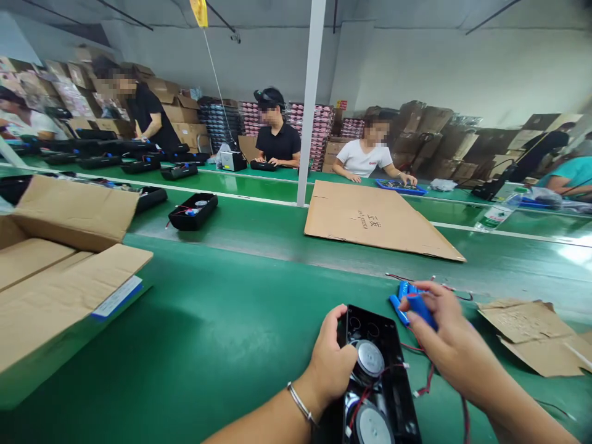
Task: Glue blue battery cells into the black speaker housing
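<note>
My left hand [330,364] grips the left side of a black speaker housing [400,370], its thumb over the rim by the upper of two round silver speakers [369,357]. Red and black wires with white plugs cross the inside of the housing. To the right, my right hand [444,320] is closed around a blue cylindrical battery [420,309], held up off the bench. Beneath and behind it lie several more blue batteries [401,299] with thin red and black leads on the green surface.
An open cardboard box [69,265] stands at the left. A flat cardboard sheet [374,219] lies ahead, torn cardboard [531,336] at right. Another black housing [193,211] and a plastic bottle [497,213] are farther back. Several people work across the line.
</note>
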### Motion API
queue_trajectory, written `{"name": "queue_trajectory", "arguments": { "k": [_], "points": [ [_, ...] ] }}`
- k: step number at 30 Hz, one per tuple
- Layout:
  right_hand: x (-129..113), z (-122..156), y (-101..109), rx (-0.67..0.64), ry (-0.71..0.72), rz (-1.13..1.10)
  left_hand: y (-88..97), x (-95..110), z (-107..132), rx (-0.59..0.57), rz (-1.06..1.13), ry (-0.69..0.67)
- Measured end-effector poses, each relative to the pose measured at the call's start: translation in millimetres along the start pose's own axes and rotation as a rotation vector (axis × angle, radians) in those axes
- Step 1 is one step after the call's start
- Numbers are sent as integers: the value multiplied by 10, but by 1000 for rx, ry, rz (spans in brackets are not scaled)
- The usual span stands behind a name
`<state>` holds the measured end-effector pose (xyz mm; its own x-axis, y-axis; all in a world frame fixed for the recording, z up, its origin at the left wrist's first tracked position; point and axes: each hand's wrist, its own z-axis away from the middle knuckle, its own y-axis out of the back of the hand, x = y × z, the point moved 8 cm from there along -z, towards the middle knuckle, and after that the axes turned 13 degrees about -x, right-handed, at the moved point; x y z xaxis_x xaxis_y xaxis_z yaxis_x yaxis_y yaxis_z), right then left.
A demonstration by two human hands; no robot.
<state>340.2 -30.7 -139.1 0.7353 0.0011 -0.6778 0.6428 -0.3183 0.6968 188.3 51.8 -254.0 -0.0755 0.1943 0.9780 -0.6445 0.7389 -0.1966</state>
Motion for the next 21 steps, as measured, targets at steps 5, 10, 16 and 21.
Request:
{"name": "queue_trajectory", "arguments": {
  "k": [5, 10, 16, 21],
  "points": [
    [-72, -131, -453, -420, 107, 290, -1, -5, -3, -8, 8, -22],
    [-97, -288, -663, -547, 143, 416, -4, -56, -24, -20, 35, -39],
    [-249, -398, -749, -677, 208, 453, 0, -41, -38, -21, 5, -71],
    [-281, -523, -701, -681, 181, 517, 18, -57, -41, -2, -12, -54]
  ]
}}
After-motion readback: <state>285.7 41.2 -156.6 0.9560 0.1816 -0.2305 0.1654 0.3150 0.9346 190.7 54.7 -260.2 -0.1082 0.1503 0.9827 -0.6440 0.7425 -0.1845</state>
